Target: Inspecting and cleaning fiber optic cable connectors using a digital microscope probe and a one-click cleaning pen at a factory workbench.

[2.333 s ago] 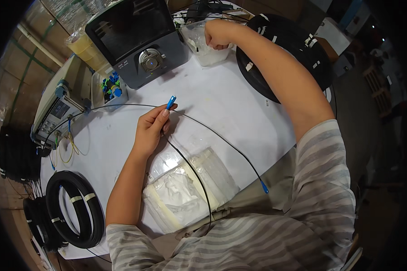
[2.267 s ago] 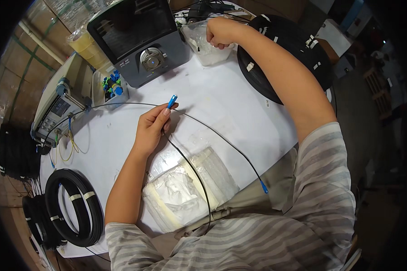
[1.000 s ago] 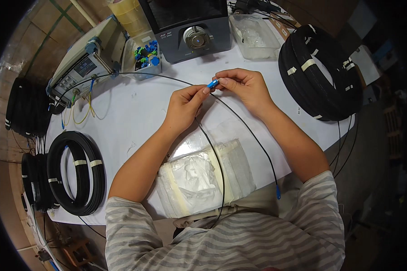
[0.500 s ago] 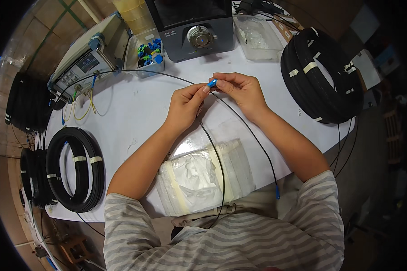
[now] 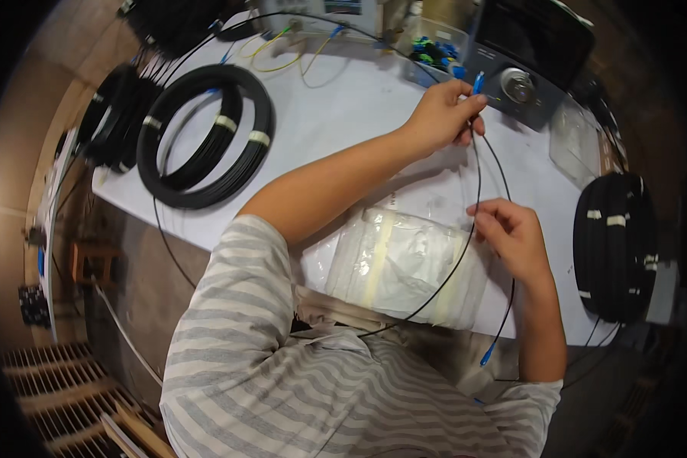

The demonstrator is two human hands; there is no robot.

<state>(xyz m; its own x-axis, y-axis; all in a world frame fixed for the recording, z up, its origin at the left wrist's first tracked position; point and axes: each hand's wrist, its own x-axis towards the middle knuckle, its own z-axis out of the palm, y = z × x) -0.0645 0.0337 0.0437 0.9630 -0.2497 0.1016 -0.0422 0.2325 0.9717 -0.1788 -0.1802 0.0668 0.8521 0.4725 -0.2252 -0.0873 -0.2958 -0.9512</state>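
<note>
My left hand is stretched forward over the white table and pinches a thin black cable just below its blue connector, close to the dark grey machine. My right hand rests lower on the table with the same cable running between its fingers. The cable loops down past a stack of clear plastic bags. Its other blue connector hangs off the table's near edge.
A black cable coil lies at the table's left, more coils beyond its edge. Another black coil sits at the right. A tray of blue connectors, a clear box and yellow cables lie at the back.
My view has swung left. My hands, which met at the blue connector, have parted: the left carried the connector toward the grey machine, the right slid down the cable.
</note>
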